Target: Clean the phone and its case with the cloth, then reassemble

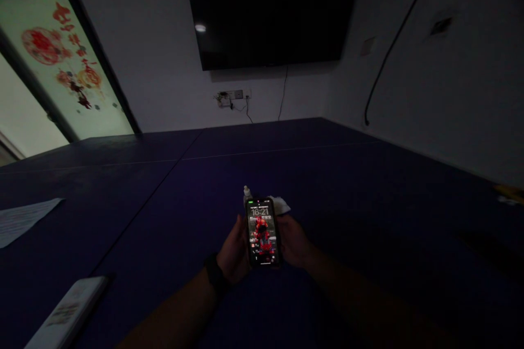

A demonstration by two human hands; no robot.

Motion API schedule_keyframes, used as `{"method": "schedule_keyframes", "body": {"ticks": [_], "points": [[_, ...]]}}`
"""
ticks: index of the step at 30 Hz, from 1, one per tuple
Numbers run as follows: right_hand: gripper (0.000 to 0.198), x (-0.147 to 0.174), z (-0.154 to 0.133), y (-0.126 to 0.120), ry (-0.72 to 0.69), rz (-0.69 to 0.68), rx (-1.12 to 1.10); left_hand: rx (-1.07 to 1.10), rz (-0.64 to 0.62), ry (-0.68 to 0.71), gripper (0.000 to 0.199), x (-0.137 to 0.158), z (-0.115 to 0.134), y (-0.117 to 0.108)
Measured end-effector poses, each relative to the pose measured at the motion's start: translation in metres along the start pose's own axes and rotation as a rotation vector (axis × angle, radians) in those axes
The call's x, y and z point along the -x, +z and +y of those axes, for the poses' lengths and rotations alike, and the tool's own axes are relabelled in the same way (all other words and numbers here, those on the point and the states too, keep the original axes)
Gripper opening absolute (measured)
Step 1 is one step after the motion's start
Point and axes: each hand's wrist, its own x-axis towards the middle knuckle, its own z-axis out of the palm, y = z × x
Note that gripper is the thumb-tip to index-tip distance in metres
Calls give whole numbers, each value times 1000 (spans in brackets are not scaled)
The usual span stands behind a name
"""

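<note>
A lit smartphone (262, 233) is held upright between both my hands, its lock screen showing 16:21 over a red figure. My left hand (234, 253), with a dark watch on its wrist, grips the phone's left edge. Along the right edge, my right hand (293, 241) is closed on the same phone. Just behind the phone stands a small white bottle tip (246, 191), its lower part hidden. Beside it a crumpled white thing (281, 205), perhaps tissue, shows partly past the phone's top corner.
Dark blue table panels (164, 218) spread around me. A white box (67, 313) lies at the lower left, with a printed sheet (28, 218) beyond it. A large dark screen (274, 5) hangs on the wall above sockets (231, 95) and cables. Something yellow (510, 192) lies far right.
</note>
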Motion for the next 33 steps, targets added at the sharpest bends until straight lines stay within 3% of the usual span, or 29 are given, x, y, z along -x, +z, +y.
{"method": "schedule_keyframes", "body": {"ticks": [10, 18, 26, 30, 33], "points": [[27, 3, -4, 4, 20, 31, 53, -44, -12, -55, 67, -3, -4, -4], [32, 5, -5, 3, 34, 22, 73, -40, 49, -72, 66, -4, -4, -6], [32, 8, -6, 6, 17, 56, 95, -47, -16, -75, 67, -3, -2, -4], [37, 9, -2, 10, -46, 91, 97, -65, 34, -56, 66, -3, -5, -6], [43, 10, 4, 16, -204, 164, 92, -128, 76, 21, 70, -2, -8, -4]]}}
